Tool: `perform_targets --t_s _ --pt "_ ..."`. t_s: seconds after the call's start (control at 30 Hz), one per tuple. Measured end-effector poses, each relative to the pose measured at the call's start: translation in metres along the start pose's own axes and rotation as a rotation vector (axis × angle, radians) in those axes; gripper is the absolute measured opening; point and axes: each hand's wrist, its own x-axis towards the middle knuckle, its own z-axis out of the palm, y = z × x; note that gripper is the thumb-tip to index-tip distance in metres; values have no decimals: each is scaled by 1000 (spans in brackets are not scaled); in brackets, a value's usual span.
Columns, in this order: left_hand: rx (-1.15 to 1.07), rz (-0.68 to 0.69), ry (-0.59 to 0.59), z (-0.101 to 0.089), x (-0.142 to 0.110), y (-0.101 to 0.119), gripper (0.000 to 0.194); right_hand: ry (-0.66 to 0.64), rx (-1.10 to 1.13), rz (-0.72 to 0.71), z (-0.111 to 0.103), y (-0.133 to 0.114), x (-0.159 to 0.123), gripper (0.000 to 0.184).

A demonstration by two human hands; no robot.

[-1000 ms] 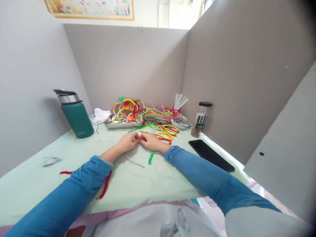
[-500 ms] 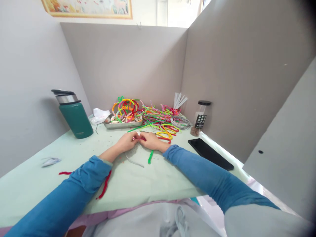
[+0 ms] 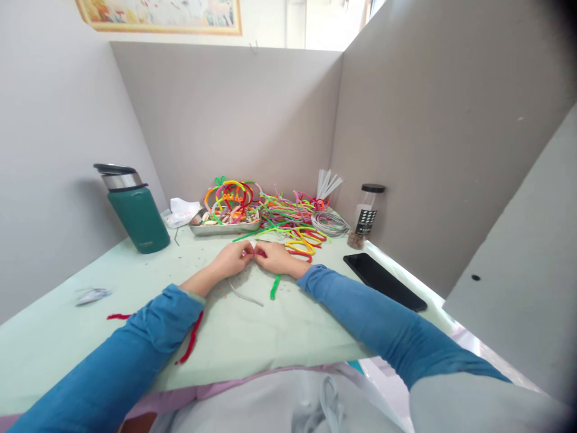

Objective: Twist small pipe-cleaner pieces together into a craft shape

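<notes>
My left hand (image 3: pixel 234 258) and my right hand (image 3: pixel 273 257) meet fingertip to fingertip over the middle of the table. Both are closed in a pinch on a short red pipe cleaner (image 3: pixel 258 253), mostly hidden by the fingers. Below them a thin grey wire (image 3: pixel 246 296) runs across the cloth. A short green pipe cleaner (image 3: pixel 274 287) lies under my right wrist. Another red pipe cleaner (image 3: pixel 193 340) pokes out beside my left sleeve, and a red end (image 3: pixel 118 316) shows on its other side. Bent yellow and red pipe cleaner loops (image 3: pixel 300 246) lie right of my right hand.
Behind the hands are a metal tray (image 3: pixel 225 229) with pipe cleaner shapes, a heap of coloured pipe cleaners (image 3: pixel 288 209) and a coil of grey wire (image 3: pixel 330 224). A green bottle (image 3: pixel 139 219) stands left; a jar (image 3: pixel 364 218) and a black phone (image 3: pixel 384 281) are right. Grey partitions surround the table.
</notes>
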Motion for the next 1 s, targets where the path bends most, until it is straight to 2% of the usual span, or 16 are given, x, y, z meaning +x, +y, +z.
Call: perform_targets --t_s 1.0 --pt "3 6 11 1 0 -2 17 3 12 -8 1 2 0 11"
